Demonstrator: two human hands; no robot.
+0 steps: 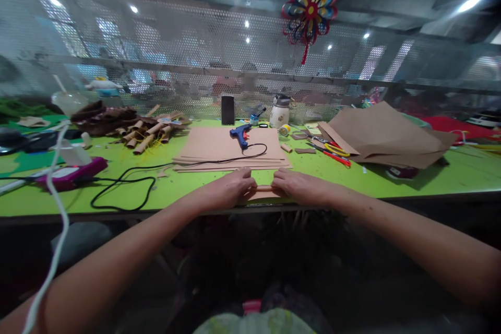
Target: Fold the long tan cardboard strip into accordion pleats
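A small piece of brown kraft paper (263, 194) lies at the table's front edge, its far side curled into a narrow roll (264, 188). Both ends of that roll are in my fingers: my left hand (238, 188) grips the left end and my right hand (293, 187) the right. The fingers of each hand are bent and closed on the paper, and the fingertips are partly hidden. Just beyond my hands is a stack of flat brown paper sheets (203, 147). On the stack rests a blue glue gun (241, 136), its black cord trailing left.
Several rolled paper tubes (146, 138) lie at the left, near a purple power strip (74, 173) and a white cable (58, 167). Scissors (332, 152) with red and yellow handles, large brown sheets (385, 133) and a white bottle (279, 112) stand or lie to the right.
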